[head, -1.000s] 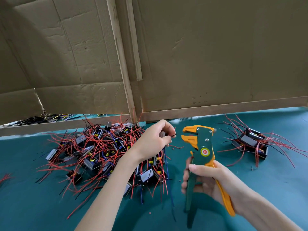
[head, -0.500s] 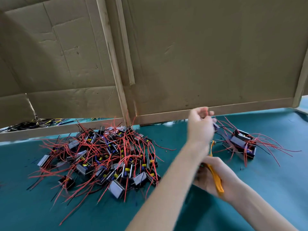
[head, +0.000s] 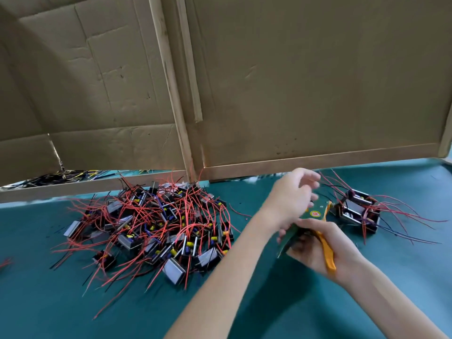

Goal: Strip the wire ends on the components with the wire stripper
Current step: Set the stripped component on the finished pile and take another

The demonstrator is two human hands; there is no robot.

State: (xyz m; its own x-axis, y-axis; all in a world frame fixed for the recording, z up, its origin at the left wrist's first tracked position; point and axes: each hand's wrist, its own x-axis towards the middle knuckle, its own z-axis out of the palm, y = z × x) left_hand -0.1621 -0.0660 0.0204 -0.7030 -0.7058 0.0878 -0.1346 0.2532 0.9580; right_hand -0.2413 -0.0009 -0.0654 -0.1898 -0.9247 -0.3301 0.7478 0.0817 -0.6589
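Observation:
A big heap of small black components with red wires (head: 156, 223) lies left of centre on the teal table (head: 73, 309). To the right sits a smaller group of the same components (head: 357, 211). My right hand (head: 320, 248) grips the green and orange wire stripper (head: 327, 253) by its handles, with its head pointing up and away, partly hidden by my left hand. Crossing over the stripper, my left hand (head: 292, 195) hovers blurred just left of the small group. Its fingers are loosely spread and nothing shows in them.
A cardboard wall (head: 305, 81) with wooden strips stands along the back of the table. Dark loose wires (head: 49, 178) lie behind its lower left gap. A stray red wire (head: 5, 261) shows at the left edge. Small wire scraps dot the mat.
My left hand carried a component from beside the stripper head across to the right group and now shows empty. My right hand lowered and tilted the stripper. The view shifted right.

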